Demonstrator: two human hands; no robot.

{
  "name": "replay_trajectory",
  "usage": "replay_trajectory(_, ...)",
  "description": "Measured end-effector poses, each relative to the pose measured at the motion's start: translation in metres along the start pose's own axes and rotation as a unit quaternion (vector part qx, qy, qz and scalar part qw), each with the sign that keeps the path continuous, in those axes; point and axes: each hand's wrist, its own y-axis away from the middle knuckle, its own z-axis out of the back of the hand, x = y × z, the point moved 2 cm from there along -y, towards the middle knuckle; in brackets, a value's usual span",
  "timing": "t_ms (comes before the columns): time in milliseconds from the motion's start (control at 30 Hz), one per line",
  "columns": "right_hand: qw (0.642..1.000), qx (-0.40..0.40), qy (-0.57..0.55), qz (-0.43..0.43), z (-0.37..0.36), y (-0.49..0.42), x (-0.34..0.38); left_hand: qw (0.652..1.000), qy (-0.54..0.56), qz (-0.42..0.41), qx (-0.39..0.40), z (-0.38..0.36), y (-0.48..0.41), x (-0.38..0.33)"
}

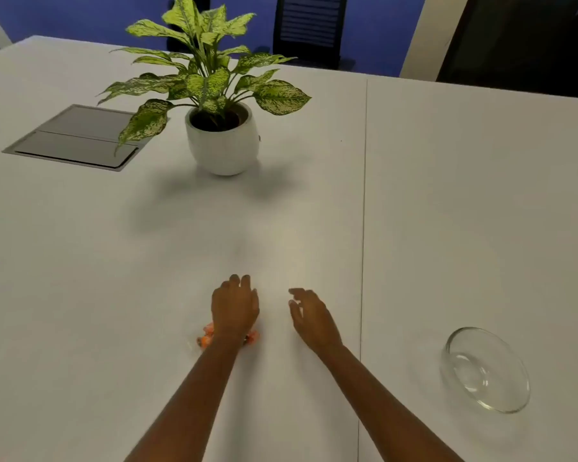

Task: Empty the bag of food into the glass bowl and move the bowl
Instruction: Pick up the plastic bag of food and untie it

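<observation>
An empty glass bowl (486, 370) rests on the white table (80, 261) at the lower right. A clear bag of orange food (205, 339) lies on the table under my left wrist, so only its edges show on both sides of the arm. My left hand (235, 305) hovers above and just beyond the bag, palm down, fingers loosely spread, holding nothing. My right hand (311, 316) is held to the right of it, fingers apart and empty, well left of the bowl.
A potted plant in a white pot (222, 141) stands at the middle back. A grey cable hatch (77, 136) is set into the table at the back left. A seam (363, 228) runs down the table. Dark chairs (309, 28) stand beyond the far edge.
</observation>
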Motion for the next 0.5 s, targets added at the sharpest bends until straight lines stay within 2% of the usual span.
replay_trajectory(67, 0.998, 0.041, -0.028, -0.027, -0.011, -0.002, 0.006, 0.995, -0.009, 0.058, 0.081, -0.002, 0.002, 0.015)
replay_trajectory(167, 0.991, 0.092, -0.065, -0.068, -0.029, -0.002, 0.016, 0.986, 0.007, 0.116, 0.122, -0.008, 0.006, 0.043)
replay_trajectory(300, 0.959, 0.141, -0.184, -0.162, -0.047, 0.0, 0.02, 0.949, 0.143, 0.2, 0.198, -0.013, 0.017, 0.06)
replay_trajectory(400, 0.929, 0.151, -0.252, -0.223, -0.055, 0.002, 0.019, 0.932, 0.174, 0.196, 0.251, -0.011, 0.019, 0.061)
replay_trajectory(500, 0.92, 0.133, -0.28, -0.24, -0.053, 0.002, 0.015, 0.904, 0.243, 0.191, 0.297, -0.01, 0.017, 0.054)
